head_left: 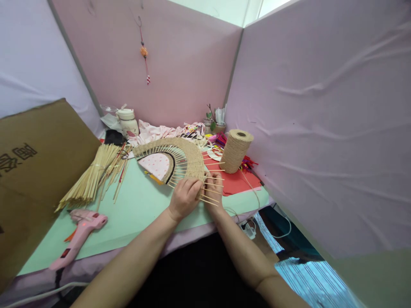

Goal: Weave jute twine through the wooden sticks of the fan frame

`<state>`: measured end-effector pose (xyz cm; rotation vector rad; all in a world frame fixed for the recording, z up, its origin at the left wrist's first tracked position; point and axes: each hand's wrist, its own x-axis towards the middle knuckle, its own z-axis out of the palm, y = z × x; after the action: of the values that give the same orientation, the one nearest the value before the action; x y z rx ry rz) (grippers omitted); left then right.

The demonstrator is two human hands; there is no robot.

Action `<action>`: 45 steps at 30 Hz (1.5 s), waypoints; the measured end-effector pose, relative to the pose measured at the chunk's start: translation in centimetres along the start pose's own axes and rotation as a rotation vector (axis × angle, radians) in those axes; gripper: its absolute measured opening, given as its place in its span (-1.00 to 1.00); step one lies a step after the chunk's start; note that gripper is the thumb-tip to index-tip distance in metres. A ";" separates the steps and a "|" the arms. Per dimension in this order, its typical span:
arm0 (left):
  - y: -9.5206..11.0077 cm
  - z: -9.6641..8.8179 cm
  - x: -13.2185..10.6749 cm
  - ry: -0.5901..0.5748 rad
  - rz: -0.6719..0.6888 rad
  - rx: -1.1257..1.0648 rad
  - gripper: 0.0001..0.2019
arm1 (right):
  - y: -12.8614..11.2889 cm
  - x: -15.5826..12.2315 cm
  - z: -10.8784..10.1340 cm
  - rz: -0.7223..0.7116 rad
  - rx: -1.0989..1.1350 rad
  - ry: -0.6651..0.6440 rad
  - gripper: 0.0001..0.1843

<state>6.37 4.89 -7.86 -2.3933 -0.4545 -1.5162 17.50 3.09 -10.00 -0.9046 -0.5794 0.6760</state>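
A half-round woven fan frame (pixel 180 156) of thin wooden sticks, bound with jute twine, lies on the green table top (pixel 135 209). Its centre is a pink dotted piece. My left hand (pixel 185 197) is curled over the frame's near right edge, fingers closed on the weave and sticks. My right hand (pixel 214 186) sits just to the right, partly behind the spoke ends, fingers pinched among the sticks and the twine. A strand of twine runs from there toward the big jute spool (pixel 235 150), which stands upright on red sheets (pixel 239 182).
A pink glue gun (pixel 81 235) lies at the near left. A bundle of bamboo sticks (pixel 91 177) lies by a cardboard box (pixel 35 171). A white jar (pixel 128 122), cloth and craft bits crowd the back. Pink partition walls close the desk in.
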 end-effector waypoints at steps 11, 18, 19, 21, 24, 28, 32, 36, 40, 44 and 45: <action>-0.2 -0.2 0.1 0.009 0.022 0.015 -0.85 | -0.1 -0.2 -0.2 -0.023 -0.099 -0.013 -0.67; -0.3 -0.8 0.3 -0.005 0.066 0.013 -0.77 | -1.3 0.9 -2.3 -0.135 -0.366 -0.035 -0.71; -0.3 -0.8 0.3 -0.006 0.066 0.007 -0.78 | -1.6 1.0 -2.7 -0.162 -0.412 -0.027 -0.71; -0.2 -0.7 0.3 -0.007 0.062 -0.004 -0.80 | -2.2 1.0 -3.5 -0.224 -0.497 -0.018 -0.70; -0.2 -0.5 0.2 -0.022 0.053 -0.010 -0.85 | -3.2 1.0 -4.7 -0.359 -0.636 -0.025 -0.67; -0.2 -0.4 0.1 -0.042 0.034 -0.015 -0.89 | -4.8 1.4 -6.4 -0.511 -0.794 -0.128 -0.75; -0.3 -0.3 0.0 -0.037 0.034 -0.015 -0.90 | -7.1 2.2 -7.8 -0.634 -0.887 -0.245 -0.86; -0.3 -0.3 0.0 -0.046 0.022 -0.018 -0.89 | -8.1 2.9 -8.1 -0.665 -0.904 -0.190 -0.85; -0.3 -0.3 0.0 -0.034 0.035 -0.023 -0.88 | -6.5 3.8 -7.2 -0.558 -0.866 -0.105 -0.80; -0.3 -0.3 0.0 -0.028 0.032 -0.031 -0.87 | -3.5 4.9 -5.1 -0.367 -0.747 -0.098 -0.78; -0.4 -0.3 0.0 -0.030 0.023 -0.036 -0.87 | -2.8 5.1 -4.3 -0.308 -0.701 -0.106 -0.77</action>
<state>5.96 5.09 -7.74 -2.4433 -0.4077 -1.4924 24.68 3.43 -8.90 -1.3932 -1.0594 0.2300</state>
